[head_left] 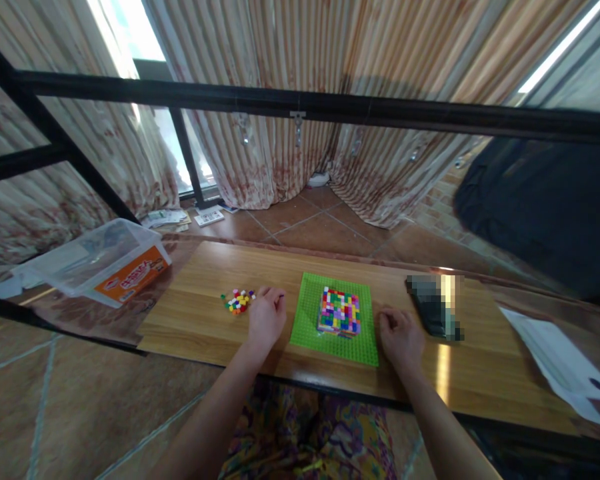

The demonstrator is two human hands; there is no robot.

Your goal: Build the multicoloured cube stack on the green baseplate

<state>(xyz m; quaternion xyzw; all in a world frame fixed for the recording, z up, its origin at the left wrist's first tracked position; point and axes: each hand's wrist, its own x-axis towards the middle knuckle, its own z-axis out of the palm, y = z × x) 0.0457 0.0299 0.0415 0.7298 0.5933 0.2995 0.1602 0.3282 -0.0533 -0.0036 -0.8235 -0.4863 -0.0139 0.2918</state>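
— So, closest to me, what are my hands doing?

— My left hand (266, 315) rests knuckles-up on the wooden tabletop (195, 320), fingers curled under; I cannot tell whether it holds anything. My right hand (401, 335) lies the same way, loosely curled, nothing visibly in it.

— And the block piece?

— Between the two hands lies the green baseplate (313, 320), flat on the wood, with a square multicoloured block stack (339, 311) sitting on its middle. My left hand is just beside the plate's left edge, my right just off its right edge; neither touches the stack.

— Loose parts?

— A small heap of loose coloured bricks (239, 301) lies just left of my left hand, near the fingertips.

— Further out?

— A dark object, blurred out (434, 305), lies beyond my right hand, and white paper sheets (555, 357) sit at the far right end.

— Containers, any writing?

— To the far left, a clear plastic tub (97, 257) with an orange label; the lettering is too small to read, and I can't make out any contents. Beyond are striped curtains (290, 140).
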